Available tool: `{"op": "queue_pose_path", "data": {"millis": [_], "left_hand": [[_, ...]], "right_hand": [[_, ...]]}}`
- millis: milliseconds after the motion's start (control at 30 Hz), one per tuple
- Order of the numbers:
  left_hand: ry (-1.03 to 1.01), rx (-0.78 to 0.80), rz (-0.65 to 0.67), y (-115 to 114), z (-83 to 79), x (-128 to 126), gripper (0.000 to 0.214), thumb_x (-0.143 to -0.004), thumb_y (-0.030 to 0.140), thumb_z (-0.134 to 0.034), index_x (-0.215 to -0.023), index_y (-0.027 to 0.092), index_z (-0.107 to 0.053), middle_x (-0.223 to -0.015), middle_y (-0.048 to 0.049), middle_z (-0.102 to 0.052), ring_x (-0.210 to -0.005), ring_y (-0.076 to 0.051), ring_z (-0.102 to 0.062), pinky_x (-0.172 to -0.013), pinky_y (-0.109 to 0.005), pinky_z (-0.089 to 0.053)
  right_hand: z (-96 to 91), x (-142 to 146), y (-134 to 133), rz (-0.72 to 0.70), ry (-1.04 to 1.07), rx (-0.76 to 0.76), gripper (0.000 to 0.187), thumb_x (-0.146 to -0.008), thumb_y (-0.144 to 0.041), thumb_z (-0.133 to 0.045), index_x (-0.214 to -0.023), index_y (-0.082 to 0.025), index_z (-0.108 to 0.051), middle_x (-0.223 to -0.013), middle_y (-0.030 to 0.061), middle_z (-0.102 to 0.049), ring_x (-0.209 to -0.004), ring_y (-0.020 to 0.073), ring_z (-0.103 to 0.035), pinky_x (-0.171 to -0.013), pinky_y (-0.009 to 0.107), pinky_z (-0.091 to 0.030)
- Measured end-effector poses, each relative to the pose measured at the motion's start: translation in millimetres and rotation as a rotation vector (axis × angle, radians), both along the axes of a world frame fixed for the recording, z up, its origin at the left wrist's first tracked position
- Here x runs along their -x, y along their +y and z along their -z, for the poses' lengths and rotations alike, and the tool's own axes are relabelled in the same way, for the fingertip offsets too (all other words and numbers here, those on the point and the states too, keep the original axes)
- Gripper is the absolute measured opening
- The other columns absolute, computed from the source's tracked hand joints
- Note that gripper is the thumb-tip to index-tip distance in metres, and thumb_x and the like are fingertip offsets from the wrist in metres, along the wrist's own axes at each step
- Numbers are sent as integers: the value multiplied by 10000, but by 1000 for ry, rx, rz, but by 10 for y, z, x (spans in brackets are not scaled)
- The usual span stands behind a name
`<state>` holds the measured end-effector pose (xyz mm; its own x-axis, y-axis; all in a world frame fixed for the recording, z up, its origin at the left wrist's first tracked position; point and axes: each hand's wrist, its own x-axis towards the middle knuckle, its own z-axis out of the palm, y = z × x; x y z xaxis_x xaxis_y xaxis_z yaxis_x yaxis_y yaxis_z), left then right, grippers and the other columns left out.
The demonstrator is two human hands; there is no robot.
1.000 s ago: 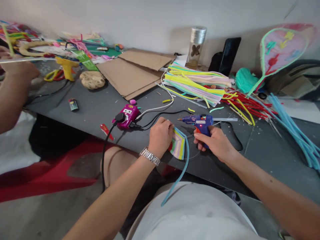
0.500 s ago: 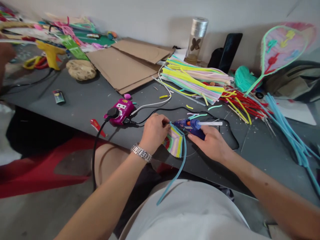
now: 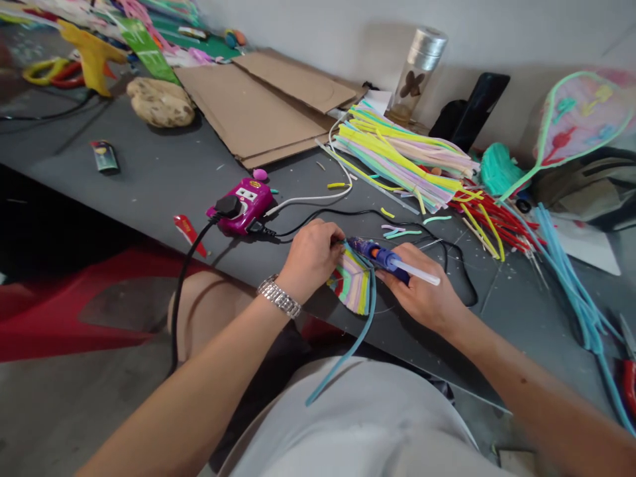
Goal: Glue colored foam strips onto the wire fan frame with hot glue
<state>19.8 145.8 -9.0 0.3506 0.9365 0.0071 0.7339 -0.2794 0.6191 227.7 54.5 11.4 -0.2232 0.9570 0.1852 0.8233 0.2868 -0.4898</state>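
Observation:
My left hand, with a metal watch at its wrist, pinches the edge of a striped pipe-cleaner piece in yellow, lilac, green and pink bands. A long blue pipe cleaner runs along the piece's outer edge and hangs down toward my lap. My right hand is closed around a blue hot glue gun, a clear glue stick poking from its back end. The gun's nozzle points left, close to my left fingertips and the piece's top edge. My left fingertips are partly hidden.
A magenta power strip with black cables lies left of my hands. Behind are cardboard sheets, pipe-cleaner bundles and a bottle. Blue pipe cleaners and red-handled pliers or scissors lie right. A yellow glue gun stands far left.
The glue gun has turned in my right hand, its back end swinging down toward me while the nozzle stays by the piece's top edge. The camera view has shifted and tilted slightly.

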Motion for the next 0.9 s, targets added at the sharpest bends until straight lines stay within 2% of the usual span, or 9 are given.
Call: {"op": "queue_pose_path", "data": {"millis": [233,467,700,900], "left_hand": [[7,-28,25,-17,-29,5,128,-830,117,-669,-921,178,-735,-907,-56,-672,-853,-201,-635,-767,-308,-506],[22,9,20,4,-56,-3,143,-818,109,-693,-940,167,-740,-930,-66,-680,-885,-211,-643,-798,-315,-506],[16,4,19,16,-51,7,153,-809,109,-664,-927,170,-738,-939,-65,-690,-899,-214,-650,-823,-324,-521],[-2,37,23,20,-75,29,193,-775,76,-662,-930,169,-730,-933,-59,-692,-868,-201,-654,-847,-324,-532]], "right_hand": [[1,-36,5,-18,-16,-45,108,-990,-293,-570,-904,-227,-573,-869,36,-604,-801,185,-584,-733,300,-460],[1,-85,8,-84,-24,-9,33,-978,-257,-567,-975,-227,-579,-932,54,-629,-845,195,-617,-762,302,-480],[22,-85,5,-120,-125,-62,112,-977,-233,-506,-1049,-211,-588,-987,80,-638,-882,215,-649,-757,303,-507],[-14,-113,-13,-161,-318,-99,203,-970,-243,-489,-1112,-186,-622,-1129,126,-671,-868,218,-682,-700,301,-523]]}}
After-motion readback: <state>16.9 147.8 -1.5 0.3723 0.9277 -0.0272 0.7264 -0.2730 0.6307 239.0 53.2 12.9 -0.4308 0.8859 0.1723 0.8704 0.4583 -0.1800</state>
